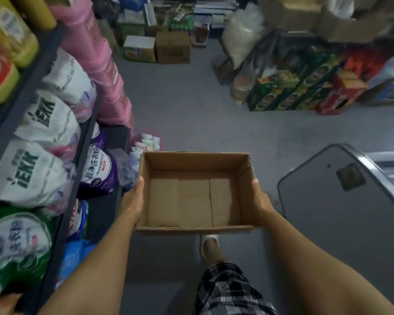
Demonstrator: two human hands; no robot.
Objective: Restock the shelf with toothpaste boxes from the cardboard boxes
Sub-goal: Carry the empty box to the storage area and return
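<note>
Head view shows me the cardboard box (195,192) in mid-air over the grey floor (191,105), open side up, with nothing inside it; only its bare bottom panels and a seam show. I see my left hand (132,201) flat against the left wall of the box with the thumb along the upper rim, and my right hand (259,198) against the right wall in the same way. On both hands the remaining fingers run under or behind the box, so I cannot tell whether they are spread or pressed together.

Below the near edge of the box, one foot in a pale slipper (209,245) and a leg in checked fabric (228,292) stand on the floor.

Along the left edge of the aisle runs a dark metal shelf unit (32,87). It carries white detergent bags (32,169), a purple bag (99,171) and a green bag (16,246); pink packs (96,55) are stacked at its far end. A pink basket of small packets (147,143) sits on the floor just beyond the far left corner of the box.

To the right of the box is a grey freezer lid (341,201) with a metal rim. Further along the right edge of the aisle stand green cartons (289,87) and a red carton (341,92). At the far end of the aisle, a brown carton (173,50) and a white and yellow carton (139,48) stand side by side on the floor. The aisle between the box and those cartons is open floor.
</note>
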